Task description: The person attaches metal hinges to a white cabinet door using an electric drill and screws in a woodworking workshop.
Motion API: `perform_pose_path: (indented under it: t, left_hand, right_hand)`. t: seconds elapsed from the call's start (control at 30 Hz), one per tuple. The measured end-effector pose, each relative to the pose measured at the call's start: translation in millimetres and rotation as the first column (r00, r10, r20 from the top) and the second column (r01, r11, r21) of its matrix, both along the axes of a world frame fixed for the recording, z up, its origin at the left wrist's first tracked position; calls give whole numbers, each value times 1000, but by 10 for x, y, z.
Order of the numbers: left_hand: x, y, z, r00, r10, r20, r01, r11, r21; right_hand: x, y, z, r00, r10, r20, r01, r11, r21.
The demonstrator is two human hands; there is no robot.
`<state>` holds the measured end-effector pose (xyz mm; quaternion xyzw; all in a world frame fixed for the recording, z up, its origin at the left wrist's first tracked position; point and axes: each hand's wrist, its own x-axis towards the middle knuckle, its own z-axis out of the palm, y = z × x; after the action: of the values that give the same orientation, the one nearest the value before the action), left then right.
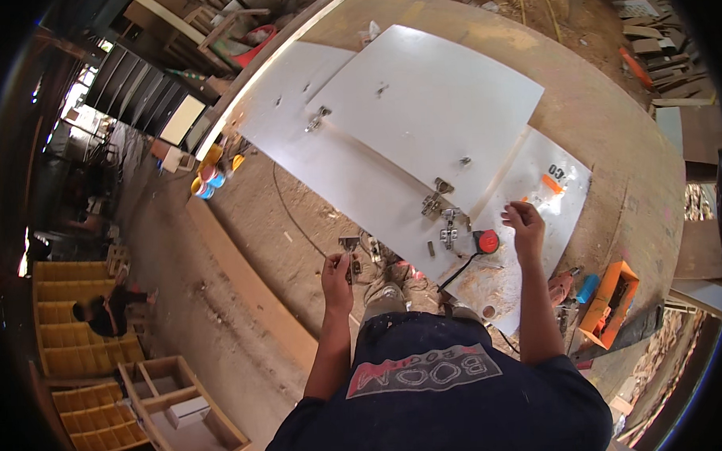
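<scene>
My left hand (337, 283) is closed round a metal cabinet hinge (350, 245), held off the near-left edge of the white panels. Over the right part of the work surface, my right hand (526, 229) has its fingers curled together; whatever they may pinch is too small to make out. A smaller white panel (444, 87) lies on top of a larger white sheet (355, 174). Loose hinges (450, 227) rest on the sheet between my hands, and another hinge (317, 118) sits at the upper panel's left edge. Beside my right hand is a red and black tape measure (486, 241).
An orange box (610, 304) of tools, a blue block (587, 288) and a red power drill (562, 285) are at the right. Sawdust covers the sheet's near corner. Paint buckets (203, 187), a wooden drawer frame (189, 414) and a seated person (110, 314) are at left.
</scene>
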<state>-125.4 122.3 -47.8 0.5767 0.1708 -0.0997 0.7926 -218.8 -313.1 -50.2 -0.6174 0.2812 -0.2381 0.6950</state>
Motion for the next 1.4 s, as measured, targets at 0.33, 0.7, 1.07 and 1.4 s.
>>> perform_pose_path:
  t: [0.33,0.7,1.07,1.4]
  left_hand:
    - [761,246,296,976,-96,195,77,992,104]
    - [2207,2455,-48,981,-44,189,23,993,112]
    - [2821,4565,322,924,313,219,-357,912,203]
    - [3443,5152,-84,937,334,104,-350,908,230]
  right_hand:
    - [310,856,23,994,46,-98,-53,996,-67]
    - [2163,3221,-58,972,73,-225,-178,850,-496]
    - [4278,5609,168,695,615,-373,-642,298,-706]
    - [6410,6428,-385,532,707,-466,-709,70,-702]
